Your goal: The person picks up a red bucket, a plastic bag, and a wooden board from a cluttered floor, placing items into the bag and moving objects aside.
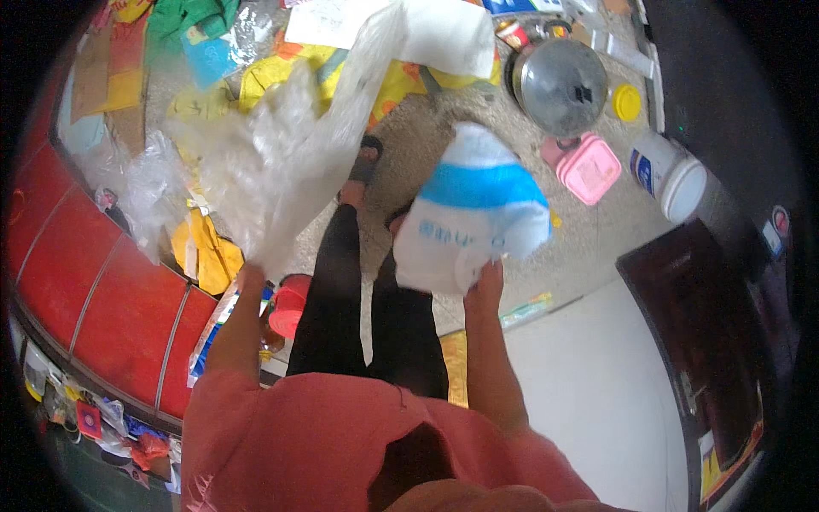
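Note:
My left hand (pixel 251 279) grips a large clear plastic bag (pixel 294 160), crumpled and blurred, which stretches forward over the floor. In my right hand (pixel 486 281) is a white and blue bag (pixel 473 198) bearing writing; it hangs in front of my right leg. The two bags are apart. Beyond them a yellow patterned cloth or sheet (pixel 269 73) lies on the floor, partly under white sheets (pixel 445 38). By my left forearm is a red round container (pixel 291 307).
A metal-lidded pot (pixel 563 86), a pink plastic box (pixel 590 168), a yellow lid (pixel 626 102) and a white plastic tub (pixel 672 179) stand on the right. Red panels (pixel 115 281) run along the left. Clear bags (pixel 153 185) and a yellow bag (pixel 203 249) lie beside them.

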Demonstrator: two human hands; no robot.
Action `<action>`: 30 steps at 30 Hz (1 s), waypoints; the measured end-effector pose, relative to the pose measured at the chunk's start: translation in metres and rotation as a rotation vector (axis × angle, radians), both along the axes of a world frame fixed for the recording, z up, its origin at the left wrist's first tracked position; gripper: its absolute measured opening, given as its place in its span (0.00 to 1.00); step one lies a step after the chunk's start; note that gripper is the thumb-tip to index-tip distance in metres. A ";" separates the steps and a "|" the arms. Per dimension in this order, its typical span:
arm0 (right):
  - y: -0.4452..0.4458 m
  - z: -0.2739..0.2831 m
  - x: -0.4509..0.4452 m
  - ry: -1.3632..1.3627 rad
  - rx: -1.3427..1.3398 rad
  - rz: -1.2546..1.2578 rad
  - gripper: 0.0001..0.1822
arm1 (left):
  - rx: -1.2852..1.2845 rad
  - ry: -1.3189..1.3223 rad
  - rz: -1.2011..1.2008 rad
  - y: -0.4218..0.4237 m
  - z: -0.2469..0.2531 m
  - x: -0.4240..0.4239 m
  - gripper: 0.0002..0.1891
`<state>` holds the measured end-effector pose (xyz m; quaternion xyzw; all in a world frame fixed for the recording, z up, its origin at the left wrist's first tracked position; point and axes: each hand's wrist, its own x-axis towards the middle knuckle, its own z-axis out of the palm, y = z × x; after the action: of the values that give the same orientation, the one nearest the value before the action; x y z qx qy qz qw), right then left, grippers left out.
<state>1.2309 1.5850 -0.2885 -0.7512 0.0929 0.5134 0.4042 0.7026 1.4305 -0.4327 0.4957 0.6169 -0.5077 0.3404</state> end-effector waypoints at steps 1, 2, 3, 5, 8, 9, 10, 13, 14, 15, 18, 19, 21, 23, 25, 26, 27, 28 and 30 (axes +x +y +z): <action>0.014 0.001 0.001 0.043 0.075 0.059 0.25 | 0.032 -0.025 -0.042 -0.025 0.013 -0.018 0.12; 0.027 0.006 0.002 0.079 0.108 0.067 0.25 | 0.119 -0.081 -0.214 -0.046 0.026 -0.034 0.13; 0.038 0.013 0.000 0.095 0.158 0.048 0.24 | 0.104 -0.143 -0.254 -0.058 0.033 -0.048 0.15; 0.060 0.031 -0.010 0.164 0.340 0.007 0.22 | 0.423 -0.014 0.431 -0.065 0.043 -0.059 0.15; 0.079 0.069 -0.024 0.083 0.352 0.031 0.22 | 0.650 -0.056 0.572 -0.034 0.062 -0.045 0.13; 0.084 0.083 -0.026 0.091 0.368 0.058 0.22 | 0.734 -0.114 0.754 -0.019 0.077 -0.031 0.13; 0.086 0.097 -0.027 0.095 0.372 0.085 0.23 | 0.882 -0.202 0.932 0.000 0.093 -0.015 0.13; 0.082 0.129 -0.026 0.058 0.362 0.142 0.22 | 1.043 -0.369 1.245 0.050 0.147 0.046 0.13; 0.080 0.136 -0.024 0.029 0.347 0.167 0.21 | 1.159 -0.419 1.115 0.059 0.168 0.065 0.13; 0.079 0.139 -0.022 0.015 0.376 0.214 0.21 | 1.147 -0.406 1.248 0.070 0.183 0.080 0.13; 0.070 0.147 -0.012 0.010 0.377 0.263 0.21 | 1.215 -0.552 1.597 0.075 0.229 0.093 0.13; 0.068 0.148 -0.008 -0.019 0.385 0.301 0.21 | 1.190 -0.619 1.782 0.075 0.240 0.090 0.13; 0.065 0.154 -0.001 -0.110 0.372 0.360 0.21 | 1.139 -0.594 2.123 0.067 0.257 0.081 0.14; 0.067 0.165 0.011 -0.211 0.290 0.416 0.21 | 1.191 -0.714 2.414 0.064 0.270 0.071 0.17; 0.072 0.175 0.020 -0.255 0.203 0.432 0.20 | 1.110 -0.764 2.569 0.063 0.278 0.063 0.20; 0.074 0.176 0.027 -0.270 0.187 0.480 0.20 | 1.068 -0.820 2.664 0.062 0.281 0.062 0.21; 0.075 0.181 0.033 -0.277 0.195 0.533 0.20 | 1.004 -0.850 2.709 0.064 0.286 0.059 0.22; 0.078 0.181 0.039 -0.285 0.211 0.523 0.20 | 0.927 -0.930 2.735 0.067 0.288 0.059 0.23; 0.079 0.179 0.053 -0.336 0.182 0.573 0.20 | 0.720 -1.133 2.760 0.076 0.296 0.058 0.24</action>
<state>1.2837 1.6637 -0.1098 -0.7817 -0.2358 0.4814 0.3186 0.7607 1.5062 -0.1364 -0.2695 0.4613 0.6151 0.5799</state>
